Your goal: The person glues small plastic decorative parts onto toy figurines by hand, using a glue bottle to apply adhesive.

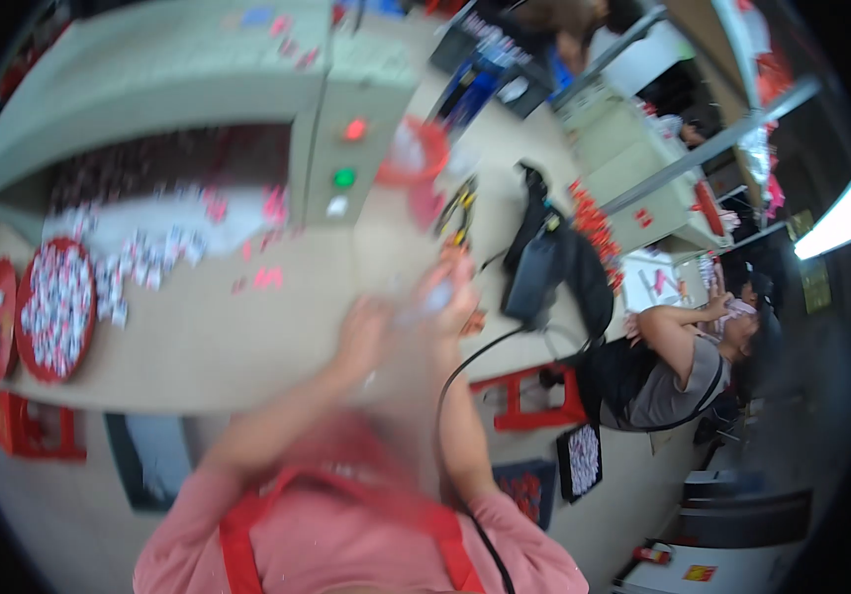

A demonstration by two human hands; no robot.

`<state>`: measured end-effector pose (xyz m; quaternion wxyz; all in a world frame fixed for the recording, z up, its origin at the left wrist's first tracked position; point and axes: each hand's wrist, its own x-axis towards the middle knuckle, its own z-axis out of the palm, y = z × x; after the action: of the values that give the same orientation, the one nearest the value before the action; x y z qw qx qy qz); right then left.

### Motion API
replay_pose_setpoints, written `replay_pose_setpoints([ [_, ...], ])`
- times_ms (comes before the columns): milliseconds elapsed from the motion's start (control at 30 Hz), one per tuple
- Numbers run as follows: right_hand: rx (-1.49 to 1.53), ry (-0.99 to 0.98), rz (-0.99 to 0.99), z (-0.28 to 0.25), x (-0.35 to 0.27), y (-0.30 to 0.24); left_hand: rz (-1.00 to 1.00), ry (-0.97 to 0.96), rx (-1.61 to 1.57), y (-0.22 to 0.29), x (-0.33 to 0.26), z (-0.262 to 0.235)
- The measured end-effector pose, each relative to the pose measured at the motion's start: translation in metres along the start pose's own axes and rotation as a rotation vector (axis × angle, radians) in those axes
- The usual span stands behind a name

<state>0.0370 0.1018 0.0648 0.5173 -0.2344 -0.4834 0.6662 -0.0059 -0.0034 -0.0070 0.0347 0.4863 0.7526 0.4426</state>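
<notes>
The whole view is smeared by motion. My left hand (361,337) and my right hand (450,289) are raised close together over the beige worktable (208,346). Between them is a pale, translucent thing (414,315), too blurred to name. Whether either hand grips it cannot be told. My right hand is the higher one, near yellow-handled pliers (459,210) lying on the table. I wear a pink top with red straps (346,535).
Two round red trays (53,309) of small white and red pieces sit at the left, with loose pieces (148,259) beside them. Behind stands a beige machine (178,69) with a red and a green button (343,177). A red bowl (416,150), a black bag (556,269) and a seated person (685,368) are at the right.
</notes>
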Motion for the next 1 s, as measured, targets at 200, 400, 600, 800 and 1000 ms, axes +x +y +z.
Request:
replay_pose_setpoints([
  [200, -0.154, -0.012, -0.128, 0.004, -0.031, -0.020, 0.008, 0.064, -0.038, 0.022, -0.016, -0.012],
  [400, 0.177, -0.090, 0.217, -0.026, 0.000, -0.017, -0.014, 0.077, 0.100, 0.032, 0.002, 0.017],
  [600, 0.237, -0.103, 0.297, -0.034, 0.010, -0.009, -0.037, 0.096, 0.131, 0.040, 0.005, 0.027],
  [800, -0.021, -0.245, 0.051, -0.023, 0.012, -0.031, -0.029, 0.134, 0.110, 0.035, 0.010, 0.031],
  [1000, 0.038, -0.188, 0.113, -0.023, 0.003, -0.036, -0.025, 0.144, 0.102, 0.033, 0.002, 0.030],
])
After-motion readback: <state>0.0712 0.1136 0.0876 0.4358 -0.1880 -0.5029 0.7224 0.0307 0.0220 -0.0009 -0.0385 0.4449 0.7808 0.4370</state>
